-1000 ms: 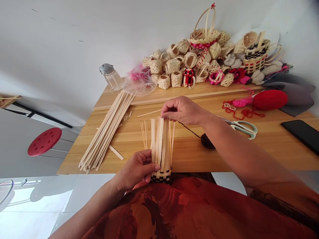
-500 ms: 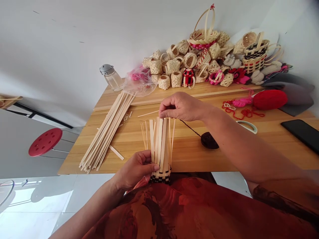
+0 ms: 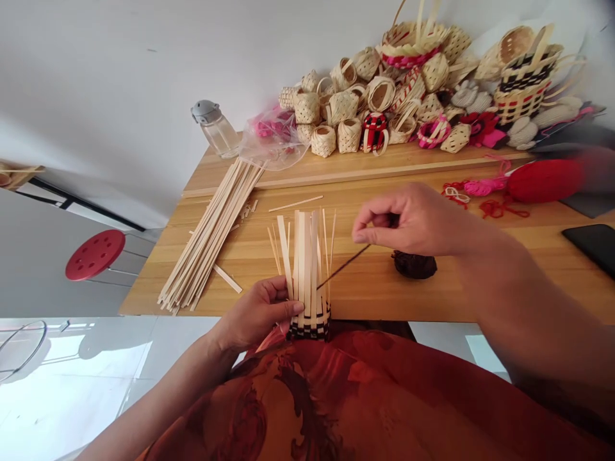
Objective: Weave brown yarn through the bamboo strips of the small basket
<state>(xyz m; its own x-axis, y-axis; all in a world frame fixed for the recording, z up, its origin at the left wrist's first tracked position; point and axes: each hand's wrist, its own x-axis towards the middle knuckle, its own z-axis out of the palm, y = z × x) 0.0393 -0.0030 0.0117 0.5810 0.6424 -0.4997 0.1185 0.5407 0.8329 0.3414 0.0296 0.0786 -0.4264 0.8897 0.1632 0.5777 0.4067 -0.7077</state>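
Note:
A partly woven basket (image 3: 310, 325) with a black and pale checked band stands upright at the table's front edge. Pale wooden strips (image 3: 302, 256) rise from it, several of them thin. My left hand (image 3: 269, 306) is closed round its left side, thumb lying across the strips. To the right and above, my right hand (image 3: 401, 221) pinches a dark yarn (image 3: 343, 267), which runs taut down to the strips. Behind that hand's wrist side lies a dark ball of yarn (image 3: 414, 264) on the table.
A bundle of wooden strips (image 3: 211, 237) lies left on the table (image 3: 259, 301). Behind are a bottle (image 3: 216, 128), a plastic bag (image 3: 273, 144) and many small woven baskets (image 3: 348, 134). Red yarn (image 3: 545, 180) and a phone (image 3: 593, 246) lie right; a red stool (image 3: 95, 255) stands left.
My right hand has moved right and slightly down, away from the strip tops, drawing the dark yarn out sideways. My left hand keeps its hold on the basket. The whole view has shifted slightly.

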